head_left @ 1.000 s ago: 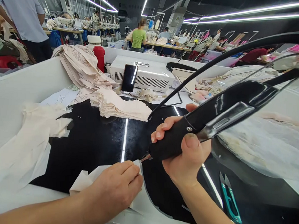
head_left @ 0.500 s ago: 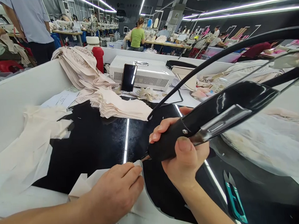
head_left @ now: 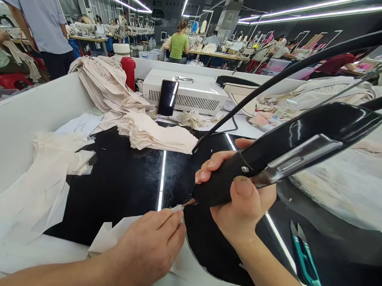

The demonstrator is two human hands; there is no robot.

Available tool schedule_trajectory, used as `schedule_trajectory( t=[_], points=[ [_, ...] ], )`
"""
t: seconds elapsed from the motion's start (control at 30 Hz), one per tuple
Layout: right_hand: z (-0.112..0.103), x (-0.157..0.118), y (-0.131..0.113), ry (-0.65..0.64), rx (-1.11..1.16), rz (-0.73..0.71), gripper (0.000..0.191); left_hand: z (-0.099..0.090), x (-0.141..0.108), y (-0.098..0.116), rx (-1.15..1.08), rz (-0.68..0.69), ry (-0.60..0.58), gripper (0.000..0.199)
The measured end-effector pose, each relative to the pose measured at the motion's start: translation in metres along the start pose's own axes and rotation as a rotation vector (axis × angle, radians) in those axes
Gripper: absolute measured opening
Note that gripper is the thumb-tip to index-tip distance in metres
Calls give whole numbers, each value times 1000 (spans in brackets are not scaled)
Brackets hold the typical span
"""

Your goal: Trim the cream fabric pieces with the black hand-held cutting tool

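Note:
My right hand [head_left: 240, 191] is wrapped round a black corded tool [head_left: 273, 143] with a metal lever along its side. The thin reddish tip of the tool points down and left, touching or very near the fabric edge at my left fingertips. My left hand [head_left: 154, 241] pinches a pale fabric piece [head_left: 115, 230] against the near side of the glossy black tabletop [head_left: 126, 188]. Part of the fabric is hidden under that hand.
Teal snips [head_left: 305, 256] lie right of my right forearm. Stacked beige pieces [head_left: 159, 136], a phone [head_left: 168, 97], a white vented box [head_left: 185, 90] and a red bottle [head_left: 129, 73] stand behind. Pale scraps [head_left: 50, 178] lie left; a plastic bag [head_left: 344, 182] lies right. People sit and stand beyond.
The tool's rear end has swung right, and my right hand has shifted slightly right with it. My left hand has moved only slightly and still pinches the fabric.

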State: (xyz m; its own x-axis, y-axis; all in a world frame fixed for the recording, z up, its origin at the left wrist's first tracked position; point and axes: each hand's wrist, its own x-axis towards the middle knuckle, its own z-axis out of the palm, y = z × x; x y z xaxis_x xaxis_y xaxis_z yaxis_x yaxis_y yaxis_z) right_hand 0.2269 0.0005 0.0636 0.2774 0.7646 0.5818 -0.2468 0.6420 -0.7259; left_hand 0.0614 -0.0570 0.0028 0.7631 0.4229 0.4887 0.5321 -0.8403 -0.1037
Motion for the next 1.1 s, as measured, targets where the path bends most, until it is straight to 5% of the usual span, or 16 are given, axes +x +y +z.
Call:
schedule_trajectory(
  t=[1.1],
  points=[
    [7,6,-9,45,2,13,40,4,3,-4,-70,-34,47,24]
  ],
)
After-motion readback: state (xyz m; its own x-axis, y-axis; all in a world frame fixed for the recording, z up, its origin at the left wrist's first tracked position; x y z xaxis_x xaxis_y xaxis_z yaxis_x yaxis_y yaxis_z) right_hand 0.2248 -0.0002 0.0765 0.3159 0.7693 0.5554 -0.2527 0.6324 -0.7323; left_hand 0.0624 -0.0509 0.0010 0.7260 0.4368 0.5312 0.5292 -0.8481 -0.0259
